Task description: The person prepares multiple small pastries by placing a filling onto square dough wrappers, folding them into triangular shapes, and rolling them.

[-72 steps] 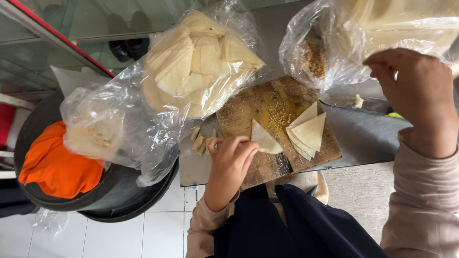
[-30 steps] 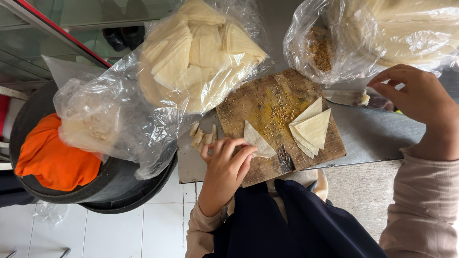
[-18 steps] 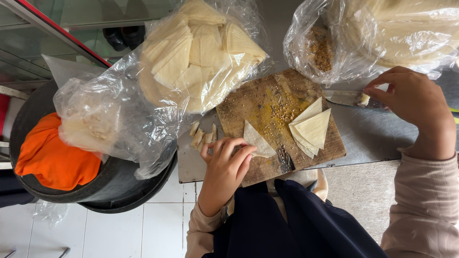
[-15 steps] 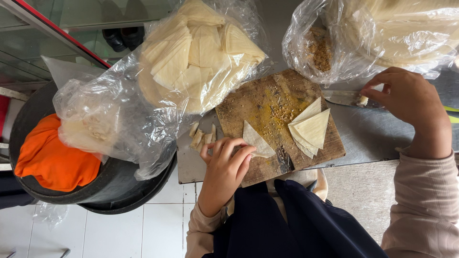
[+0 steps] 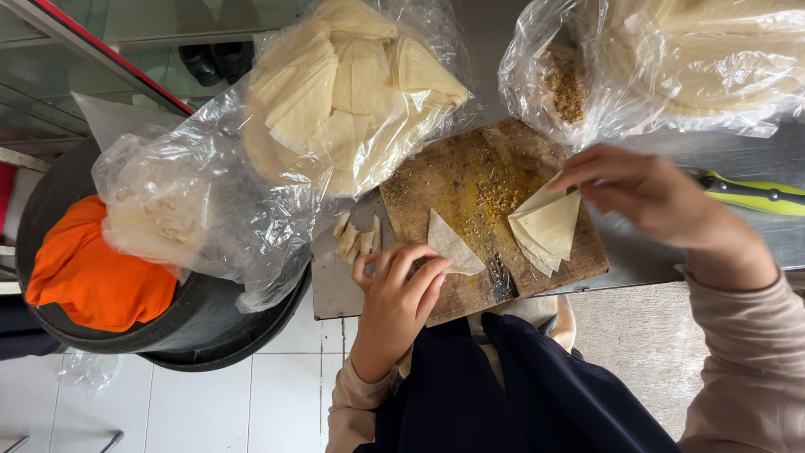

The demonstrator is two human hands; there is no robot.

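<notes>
Here, a single folded pastry triangle (image 5: 454, 248) is seen lying flat on the wooden cutting board (image 5: 470, 180), its apex pointed away from the person and its long edge slanting down towards the board's near right. It is pinned at its near edge by the left hand (image 5: 397, 299), whose fingers are curled close together with the tips pressed onto the pastry; the wrist is bent up from a beige sleeve below. The right hand (image 5: 650, 197) is held over the board's right end, palm down, thumb and forefinger closed on the top corner of a stack of pastry triangles (image 5: 547, 228), which fans towards the near left. A green-handled knife (image 5: 750, 194) lies behind that wrist. Small pastry offcuts (image 5: 355, 239) are left beside the board's left edge.
</notes>
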